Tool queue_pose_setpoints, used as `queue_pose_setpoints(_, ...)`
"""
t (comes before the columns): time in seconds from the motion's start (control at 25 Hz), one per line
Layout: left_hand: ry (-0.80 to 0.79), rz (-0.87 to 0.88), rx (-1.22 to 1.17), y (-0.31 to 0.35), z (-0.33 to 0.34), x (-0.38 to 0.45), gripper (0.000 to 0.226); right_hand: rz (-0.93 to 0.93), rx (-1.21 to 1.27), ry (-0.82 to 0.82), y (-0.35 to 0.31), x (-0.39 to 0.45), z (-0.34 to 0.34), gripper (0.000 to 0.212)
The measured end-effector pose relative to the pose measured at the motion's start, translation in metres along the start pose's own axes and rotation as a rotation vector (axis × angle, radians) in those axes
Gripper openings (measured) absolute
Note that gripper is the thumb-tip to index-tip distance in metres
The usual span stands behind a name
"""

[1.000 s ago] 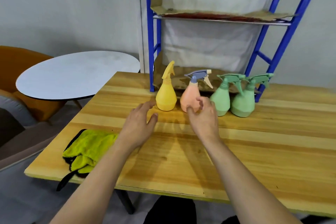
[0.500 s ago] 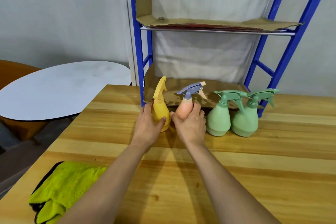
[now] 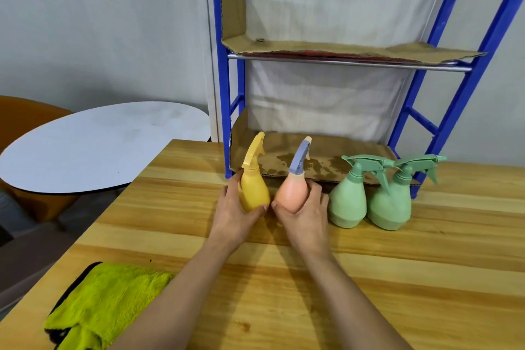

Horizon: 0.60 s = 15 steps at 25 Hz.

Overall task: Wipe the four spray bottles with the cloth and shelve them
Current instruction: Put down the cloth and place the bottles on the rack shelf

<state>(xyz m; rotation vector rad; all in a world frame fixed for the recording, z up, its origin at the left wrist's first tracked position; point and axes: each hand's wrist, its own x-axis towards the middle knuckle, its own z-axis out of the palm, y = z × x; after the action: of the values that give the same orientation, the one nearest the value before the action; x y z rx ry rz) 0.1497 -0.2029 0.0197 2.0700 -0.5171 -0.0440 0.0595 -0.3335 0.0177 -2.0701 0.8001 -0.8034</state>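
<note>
My left hand (image 3: 237, 212) grips the yellow spray bottle (image 3: 254, 187) around its body. My right hand (image 3: 305, 214) grips the pink spray bottle (image 3: 292, 193), which has a grey-blue trigger head. Both bottles are tilted, nozzles pointing away from me. Two green spray bottles (image 3: 348, 202) (image 3: 390, 204) stand upright side by side on the wooden table (image 3: 426, 278), just right of my right hand. A yellow-green cloth (image 3: 105, 304) lies at the table's near left corner, untouched.
A blue metal shelf rack (image 3: 412, 133) stands at the table's far edge, its shelves lined with cardboard (image 3: 326, 50). A white oval table (image 3: 93, 145) and an orange chair (image 3: 25, 116) are to the left, beyond the table edge.
Both hands reached forward and closed on the yellow and pink bottles, then tilted them. The view moved closer to the rack.
</note>
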Motion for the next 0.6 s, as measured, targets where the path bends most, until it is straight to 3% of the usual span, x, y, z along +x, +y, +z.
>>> queue_pose_setpoints(0.28, 0.062, 0.044, 0.022, 0.024, -0.022, -0.006, 0.097, -0.073, 0.198, -0.01, -0.022, -0.007, -0.034, 0.081)
queue_pose_setpoints(0.6, 0.228, 0.331, -0.083, 0.131, -0.075, -0.008, 0.093, -0.232, 0.33, 0.074, -0.096, 0.013, -0.131, 0.072)
